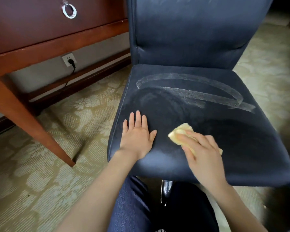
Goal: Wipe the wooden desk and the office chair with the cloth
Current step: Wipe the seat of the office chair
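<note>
Cloth on chair — right hand

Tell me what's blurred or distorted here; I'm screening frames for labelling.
Head view: the right hand and cloth are motion-blurred, the left hand is sharp; the chair backrest edges bow, likely wide-angle distortion; pale streaks on the seat stand out in the light.

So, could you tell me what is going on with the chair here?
A person is wiping the chair seat. The right hand presses a yellow cloth on the front of the seat, while the left hand lies flat beside it. Pale wipe streaks curve across the back of the seat. The wooden desk stands to the left.
</note>
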`<state>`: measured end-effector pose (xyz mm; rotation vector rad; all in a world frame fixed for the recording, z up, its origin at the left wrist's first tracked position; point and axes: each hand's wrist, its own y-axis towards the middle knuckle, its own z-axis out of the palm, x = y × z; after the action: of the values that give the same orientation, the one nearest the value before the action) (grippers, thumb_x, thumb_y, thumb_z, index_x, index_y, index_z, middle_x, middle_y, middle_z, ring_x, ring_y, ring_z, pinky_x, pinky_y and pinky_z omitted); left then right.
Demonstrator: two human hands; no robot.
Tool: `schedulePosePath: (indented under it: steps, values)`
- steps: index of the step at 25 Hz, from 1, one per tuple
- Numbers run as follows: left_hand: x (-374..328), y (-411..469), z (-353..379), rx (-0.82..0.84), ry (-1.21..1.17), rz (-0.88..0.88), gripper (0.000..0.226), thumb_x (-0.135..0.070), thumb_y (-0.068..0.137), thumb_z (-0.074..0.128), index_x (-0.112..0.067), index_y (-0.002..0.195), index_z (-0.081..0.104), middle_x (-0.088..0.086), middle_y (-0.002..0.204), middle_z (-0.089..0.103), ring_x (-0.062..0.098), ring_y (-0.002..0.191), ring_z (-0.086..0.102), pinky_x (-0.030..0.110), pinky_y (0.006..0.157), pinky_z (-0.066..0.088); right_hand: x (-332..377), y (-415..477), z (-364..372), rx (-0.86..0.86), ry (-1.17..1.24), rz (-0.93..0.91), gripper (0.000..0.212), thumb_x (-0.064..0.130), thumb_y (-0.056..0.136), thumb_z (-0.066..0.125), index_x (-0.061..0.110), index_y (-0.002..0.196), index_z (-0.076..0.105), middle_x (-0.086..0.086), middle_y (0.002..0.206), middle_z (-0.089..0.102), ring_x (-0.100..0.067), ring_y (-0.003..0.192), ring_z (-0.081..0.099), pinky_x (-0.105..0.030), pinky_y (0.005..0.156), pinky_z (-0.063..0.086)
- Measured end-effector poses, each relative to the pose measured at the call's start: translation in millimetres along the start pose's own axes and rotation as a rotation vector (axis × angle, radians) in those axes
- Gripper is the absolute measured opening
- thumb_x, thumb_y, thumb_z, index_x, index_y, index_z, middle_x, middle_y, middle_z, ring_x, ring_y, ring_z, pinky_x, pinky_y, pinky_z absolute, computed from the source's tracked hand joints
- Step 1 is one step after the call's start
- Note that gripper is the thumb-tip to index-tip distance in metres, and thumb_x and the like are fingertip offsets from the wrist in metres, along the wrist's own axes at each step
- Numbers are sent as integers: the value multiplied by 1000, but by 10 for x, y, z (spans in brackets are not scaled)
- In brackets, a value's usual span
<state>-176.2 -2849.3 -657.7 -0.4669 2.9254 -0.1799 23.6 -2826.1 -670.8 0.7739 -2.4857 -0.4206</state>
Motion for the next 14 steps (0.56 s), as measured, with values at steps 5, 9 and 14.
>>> schedulePosePath:
  steps: [5, 9, 14]
  values:
    - [-55, 30, 21, 27, 122, -3, 85, -64, 92, 16, -4, 150, -3, 17, 157, -9, 35, 145, -9, 50, 115, 1, -617, 44, -227, -128, -172, 320, 24, 6, 83, 67, 9, 106, 68, -13, 112, 65, -37, 83, 49, -41, 79, 41]
    - [-37, 25, 61, -16, 150, 17, 87, -67, 90, 15, -5, 150, 0, 18, 158, -3, 35, 145, -5, 50, 115, 4, -804, 564, -149, -110, -288, 495, 28, 13, 93, 53, 13, 120, 63, -14, 121, 61, -39, 100, 45, -43, 83, 38]
    - [-24, 38, 79, -27, 171, 22, 87, -67, 90, 14, -6, 150, 1, 17, 158, -2, 34, 145, -4, 49, 115, 4, -316, 1186, 263, 115, -401, 410, 29, 19, 96, 43, 10, 118, 59, -13, 125, 53, -33, 111, 41, -38, 85, 38]
